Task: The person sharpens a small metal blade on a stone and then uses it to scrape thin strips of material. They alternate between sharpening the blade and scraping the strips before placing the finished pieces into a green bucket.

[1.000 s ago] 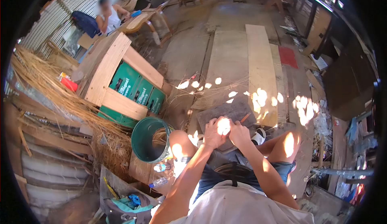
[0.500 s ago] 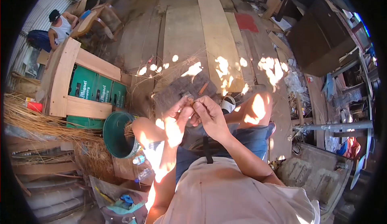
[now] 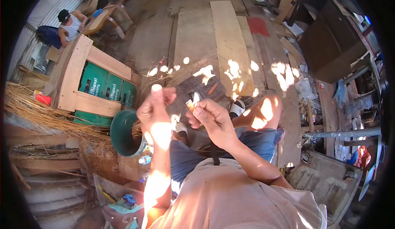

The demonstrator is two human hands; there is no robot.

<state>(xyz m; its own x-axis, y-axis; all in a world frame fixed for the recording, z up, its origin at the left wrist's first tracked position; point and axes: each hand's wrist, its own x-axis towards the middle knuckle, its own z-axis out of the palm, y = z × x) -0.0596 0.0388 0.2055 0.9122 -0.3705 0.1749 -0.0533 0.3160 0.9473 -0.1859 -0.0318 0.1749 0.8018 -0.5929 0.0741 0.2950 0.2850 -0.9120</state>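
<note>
Object (image 3: 191,103), small and pale, is pinched by thumb and fingers of the right hand (image 3: 216,122), over the dark board (image 3: 183,89), where a brown stick (image 3: 212,89) is laid. The left hand (image 3: 155,108) is raised apart, loosely curled; whether anything is gripped there cannot be told.

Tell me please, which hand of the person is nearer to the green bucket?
Left. The left hand is raised just to the right of the bucket in the view; the right hand is farther right, past the left one.
</note>
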